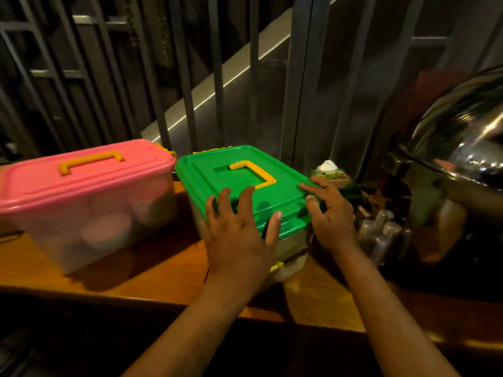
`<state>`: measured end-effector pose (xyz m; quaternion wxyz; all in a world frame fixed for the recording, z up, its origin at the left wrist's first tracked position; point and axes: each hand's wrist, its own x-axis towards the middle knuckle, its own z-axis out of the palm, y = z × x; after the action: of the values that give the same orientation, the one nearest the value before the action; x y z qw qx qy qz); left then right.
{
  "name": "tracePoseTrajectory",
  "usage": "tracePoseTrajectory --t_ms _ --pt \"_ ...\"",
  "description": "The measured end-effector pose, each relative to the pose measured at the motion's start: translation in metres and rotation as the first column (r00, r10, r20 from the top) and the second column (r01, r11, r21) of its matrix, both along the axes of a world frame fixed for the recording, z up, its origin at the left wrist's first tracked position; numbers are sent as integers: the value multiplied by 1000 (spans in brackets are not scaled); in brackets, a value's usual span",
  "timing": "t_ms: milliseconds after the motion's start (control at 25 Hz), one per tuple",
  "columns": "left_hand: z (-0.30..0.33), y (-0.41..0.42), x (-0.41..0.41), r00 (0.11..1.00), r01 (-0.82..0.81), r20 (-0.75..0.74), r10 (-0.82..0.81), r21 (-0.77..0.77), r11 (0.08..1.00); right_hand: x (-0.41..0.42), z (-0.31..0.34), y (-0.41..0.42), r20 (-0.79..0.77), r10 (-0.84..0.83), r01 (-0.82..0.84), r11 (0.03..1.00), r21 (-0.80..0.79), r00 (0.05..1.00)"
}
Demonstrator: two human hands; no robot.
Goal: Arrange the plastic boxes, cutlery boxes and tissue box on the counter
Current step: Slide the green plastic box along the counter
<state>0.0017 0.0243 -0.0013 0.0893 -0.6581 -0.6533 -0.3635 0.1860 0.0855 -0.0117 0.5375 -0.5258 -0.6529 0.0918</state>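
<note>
The green box point(212, 172) sits on the surface point(163, 268), with the pink box point(81, 186) just beside it at 9 o'clock. The left hand point(239, 232) lies flat on its lid, fingers spread. The right hand point(330, 213), I think, grips its 3 o'clock corner.

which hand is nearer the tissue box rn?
Right. The right hand sits on the right corner of the green-lidded box, just in front of the tissue box. The left hand lies on the lid's near edge, farther left.
</note>
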Motion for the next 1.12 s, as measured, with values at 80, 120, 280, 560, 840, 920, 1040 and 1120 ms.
tracePoseTrajectory --t_ms 80,120,280,560,840,920,1040,1120 --pt "-2 9 1 1000 18 -16 -18 -17 1000 -5 -4 -3 -70 -44 47 998 38 997" --pt "-4 11 -2 999 45 -26 -45 -1 999 -8 -4 -8 -81 -66 70 997 44 994" --pt "-6 20 -32 983 180 28 -183 91 979 -19 -8 -40 -20 -123 124 992 33 992" --pt "3 58 -71 862 488 130 -490 53 871 -48 -17 -84 151 -212 215 977 -4 966" --pt "7 76 -70 801 570 172 -574 75 818 -46 -25 -70 165 -269 269 963 21 949" --pt "5 78 -65 816 557 143 -560 67 828 -43 -26 -67 143 -276 272 961 45 950" --pt "3 80 -65 828 548 117 -549 41 835 -42 -27 -65 141 -286 281 958 61 948" --pt "3 80 -66 825 551 123 -552 40 833 -42 -27 -66 150 -287 281 958 59 946"
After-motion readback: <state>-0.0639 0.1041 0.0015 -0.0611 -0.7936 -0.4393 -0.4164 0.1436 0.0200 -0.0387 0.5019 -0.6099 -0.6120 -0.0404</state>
